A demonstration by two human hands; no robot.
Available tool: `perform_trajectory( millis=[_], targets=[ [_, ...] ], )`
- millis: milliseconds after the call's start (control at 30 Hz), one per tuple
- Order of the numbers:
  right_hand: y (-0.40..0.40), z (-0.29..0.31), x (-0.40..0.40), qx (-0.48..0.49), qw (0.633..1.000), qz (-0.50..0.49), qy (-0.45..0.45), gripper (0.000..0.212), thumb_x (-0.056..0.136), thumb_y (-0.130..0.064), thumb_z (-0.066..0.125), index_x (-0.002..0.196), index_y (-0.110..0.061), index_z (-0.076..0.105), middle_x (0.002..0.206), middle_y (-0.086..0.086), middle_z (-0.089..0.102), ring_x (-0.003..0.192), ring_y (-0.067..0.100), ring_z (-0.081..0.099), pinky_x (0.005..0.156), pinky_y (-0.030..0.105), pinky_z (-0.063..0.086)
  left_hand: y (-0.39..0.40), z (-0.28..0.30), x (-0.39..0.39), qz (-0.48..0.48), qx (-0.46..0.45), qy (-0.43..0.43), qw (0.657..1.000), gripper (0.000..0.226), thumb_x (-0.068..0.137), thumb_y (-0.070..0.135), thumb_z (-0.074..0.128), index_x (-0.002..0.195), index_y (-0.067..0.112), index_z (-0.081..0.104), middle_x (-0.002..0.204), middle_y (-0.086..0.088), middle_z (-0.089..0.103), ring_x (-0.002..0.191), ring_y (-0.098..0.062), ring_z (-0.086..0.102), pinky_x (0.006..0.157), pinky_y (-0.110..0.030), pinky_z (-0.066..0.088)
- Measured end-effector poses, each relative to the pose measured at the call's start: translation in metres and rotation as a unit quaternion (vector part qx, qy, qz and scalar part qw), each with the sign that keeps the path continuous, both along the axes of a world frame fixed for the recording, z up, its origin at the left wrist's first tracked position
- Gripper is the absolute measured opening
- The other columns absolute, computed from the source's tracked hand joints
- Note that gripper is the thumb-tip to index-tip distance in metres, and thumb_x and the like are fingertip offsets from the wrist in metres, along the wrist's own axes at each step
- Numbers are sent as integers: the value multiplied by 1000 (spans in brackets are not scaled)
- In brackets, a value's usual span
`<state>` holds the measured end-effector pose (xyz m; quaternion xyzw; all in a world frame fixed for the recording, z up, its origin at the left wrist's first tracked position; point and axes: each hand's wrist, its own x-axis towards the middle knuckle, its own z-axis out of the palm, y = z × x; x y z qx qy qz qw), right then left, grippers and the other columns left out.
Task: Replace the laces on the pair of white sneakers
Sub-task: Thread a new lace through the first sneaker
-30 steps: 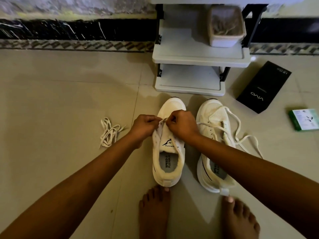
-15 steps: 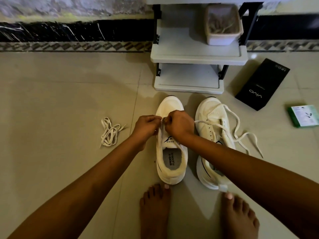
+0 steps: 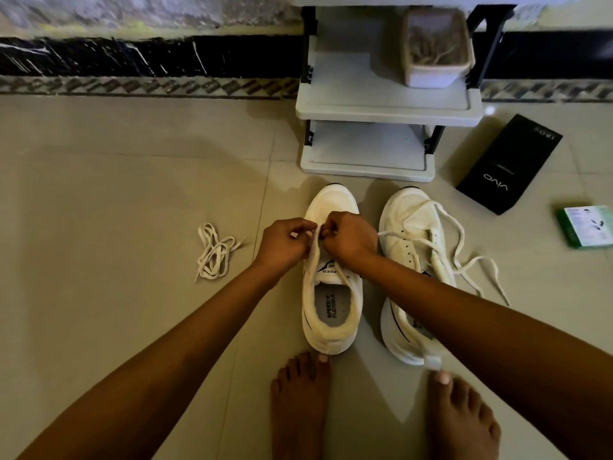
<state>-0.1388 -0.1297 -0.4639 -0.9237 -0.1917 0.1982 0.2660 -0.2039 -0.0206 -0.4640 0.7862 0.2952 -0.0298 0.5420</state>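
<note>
Two white mesh sneakers side by side on the beige tiled floor (image 3: 116, 210), toes toward the top of the frame, just below centre. Left white sneaker (image 3: 331, 327) unlaced over its rear half, grey insole printed "SPEED FLEXIBLE" showing. Left hand (image 3: 285, 242) and right hand (image 3: 348, 239) together over its forefoot, knuckles nearly touching, fingers of each curled and pinching at the front eyelet edge; whether a lace end sits between the fingertips, too small to tell. Right white sneaker (image 3: 411, 260) just beside it, partly hidden by the right forearm, with a loose off-white flat lace (image 3: 464, 247) threaded near its toe and trailing off to the right onto the tiles. Bundled off-white spare lace (image 3: 214, 254) lying apart at centre left. Two bare feet (image 3: 300, 403) at the bottom edge, the big toes touching or all but touching the sneaker heels. Grey two-tier plastic rack (image 3: 388, 101) at upper centre, against the dark marbled skirting, with a pale square plastic tub (image 3: 436, 49) on its upper shelf. Black rectangular "vivo" carton (image 3: 509, 164) at upper right, lying flat. Small green-and-white box (image 3: 585, 225) at the right edge.
</note>
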Motion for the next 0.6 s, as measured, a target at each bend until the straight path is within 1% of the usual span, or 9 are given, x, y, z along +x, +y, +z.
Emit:
perform_trajectory(
  millis=[67, 133, 267, 333, 400, 467, 567, 600],
  targets=[
    [1, -5, -2, 18, 999, -31, 16, 14, 87, -20, 58, 95, -12, 66, 96, 7, 65, 91, 23, 60, 69, 26, 41, 1, -1, 2, -1, 1, 4, 1000, 23, 92, 5, 54, 109, 11, 68, 106, -7, 63, 91, -23, 63, 76, -28, 55],
    [0, -9, -3, 52, 996, -63, 37, 13, 89, -20, 58, 95, -14, 67, 97, 6, 66, 93, 22, 60, 72, 27, 44, 1, -4, 3, 7, -17, 10, 1000, 19, 91, 5, 56, 105, 12, 68, 101, -6, 63, 88, -20, 62, 73, -25, 54],
    [-5, -13, -4, 137, 984, -81, 86, 10, 91, -20, 58, 85, -16, 65, 87, 1, 64, 88, 18, 59, 82, 33, 49, 1, -5, 1, 44, -111, 5, 993, 16, 91, 3, 56, 101, 11, 66, 93, -5, 64, 83, -15, 62, 65, -19, 54],
    [-7, -12, -3, 151, 980, -85, 99, 11, 91, -19, 58, 86, -14, 67, 87, 1, 64, 89, 18, 59, 84, 34, 49, 1, -6, 1, 60, -138, 6, 989, 16, 91, 1, 56, 101, 10, 65, 89, -3, 64, 82, -15, 62, 64, -18, 55],
    [-6, -12, -2, 143, 980, -90, 106, 13, 90, -19, 59, 90, -11, 70, 92, 5, 67, 92, 20, 60, 85, 35, 49, 1, -6, 1, 63, -142, 8, 988, 17, 90, 1, 57, 102, 9, 65, 88, -2, 64, 82, -16, 63, 66, -20, 56],
    [-3, -12, -2, 115, 985, -90, 89, 15, 90, -17, 58, 94, -12, 71, 98, 7, 69, 94, 23, 62, 83, 32, 48, 1, -6, 3, 55, -126, 15, 990, 17, 89, 1, 60, 102, 9, 66, 92, -4, 64, 86, -18, 63, 71, -23, 56],
    [-1, -11, -4, 40, 997, -56, 14, 20, 91, -18, 55, 103, -14, 71, 103, 7, 69, 95, 24, 63, 80, 31, 48, -1, -10, 5, 56, -100, 19, 993, 14, 86, 2, 63, 96, 12, 67, 98, -8, 64, 93, -24, 64, 78, -32, 56],
    [-1, -10, -5, 30, 999, -42, -3, 22, 92, -18, 54, 105, -15, 70, 104, 7, 69, 95, 24, 63, 80, 31, 48, -1, -12, 6, 60, -93, 16, 994, 12, 86, 4, 64, 93, 13, 67, 99, -8, 65, 94, -25, 64, 80, -34, 56]
  ],
)
